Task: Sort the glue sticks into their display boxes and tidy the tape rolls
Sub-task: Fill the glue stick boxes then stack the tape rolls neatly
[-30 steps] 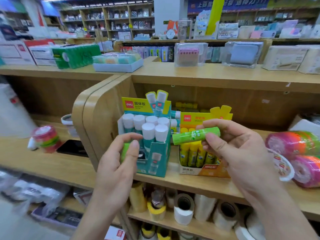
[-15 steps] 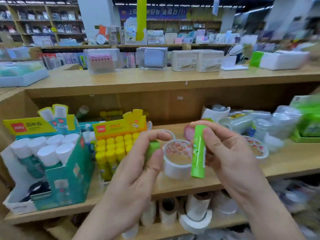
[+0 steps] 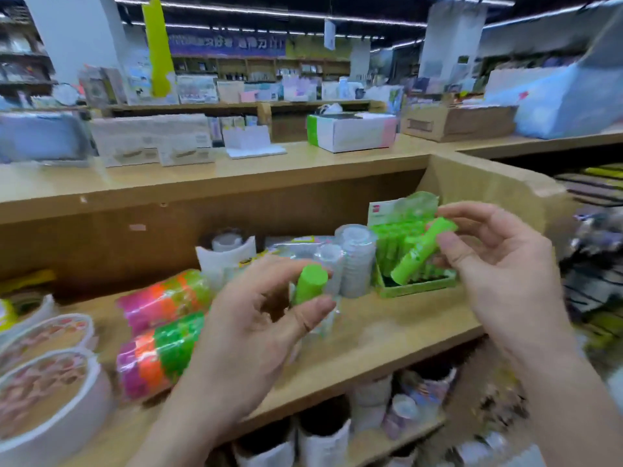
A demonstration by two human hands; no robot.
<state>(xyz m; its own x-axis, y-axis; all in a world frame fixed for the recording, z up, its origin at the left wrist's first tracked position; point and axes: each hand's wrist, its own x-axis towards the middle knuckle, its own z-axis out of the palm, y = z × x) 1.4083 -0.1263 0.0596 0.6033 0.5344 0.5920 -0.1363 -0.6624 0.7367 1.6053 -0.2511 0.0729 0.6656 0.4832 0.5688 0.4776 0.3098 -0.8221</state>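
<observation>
**Two green glue sticks in hand; green display box at 2 o'clock**

I see both hands raised over the wooden shelf [image 3: 387,328]. The left hand [image 3: 249,335], at about 7 o'clock from frame centre, pinches a green glue stick [image 3: 309,284] between thumb and fingers. The stick stands near upright, with its flat end facing the camera.

The right hand [image 3: 502,274], at 3 o'clock, grips a second green glue stick [image 3: 423,252] between thumb and fingertips. This stick is tilted, upper end toward 1 o'clock and lower end toward 7 o'clock. It lies in front of the green display box [image 3: 416,288]. I cannot tell whether its lower end touches the box or the sticks inside.

The box sits on the shelf at 2 o'clock from centre and holds upright green sticks. Its header card [image 3: 401,210] is too blurred to read.

Just at 9 o'clock of the box stands a stack of clear tape rolls [image 3: 357,261]. Further toward 9 o'clock, two packs of neon tape rolls [image 3: 165,298] lie on their sides, one in front of the other. At 8 o'clock, by the frame edge, wide patterned tape rolls [image 3: 43,392] lie flat. At 6 o'clock, white rolls [image 3: 323,436] stand on the lower shelf.
</observation>
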